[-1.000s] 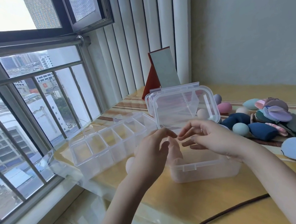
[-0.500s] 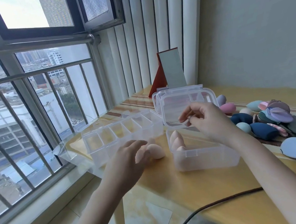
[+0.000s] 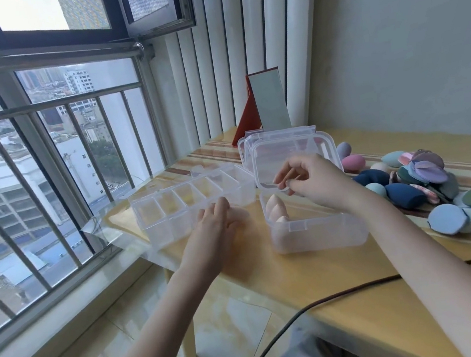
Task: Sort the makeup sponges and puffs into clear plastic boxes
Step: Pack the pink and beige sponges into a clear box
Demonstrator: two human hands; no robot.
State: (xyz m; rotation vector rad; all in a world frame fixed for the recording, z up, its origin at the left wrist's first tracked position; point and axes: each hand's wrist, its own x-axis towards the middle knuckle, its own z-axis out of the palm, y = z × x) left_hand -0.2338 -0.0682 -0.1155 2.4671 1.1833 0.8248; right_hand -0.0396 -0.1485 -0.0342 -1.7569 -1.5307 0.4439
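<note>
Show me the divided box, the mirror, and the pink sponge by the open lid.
Divided box (image 3: 173,213), head view, on its front wall.
Mirror (image 3: 269,100), head view, on the middle of its glass.
Pink sponge (image 3: 353,162), head view, on its rounded side.

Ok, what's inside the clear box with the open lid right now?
At the left end of the clear plastic box with the raised lid, three peach teardrop sponges show. The right hand and forearm cover the right side, so anything there is hidden.
</note>
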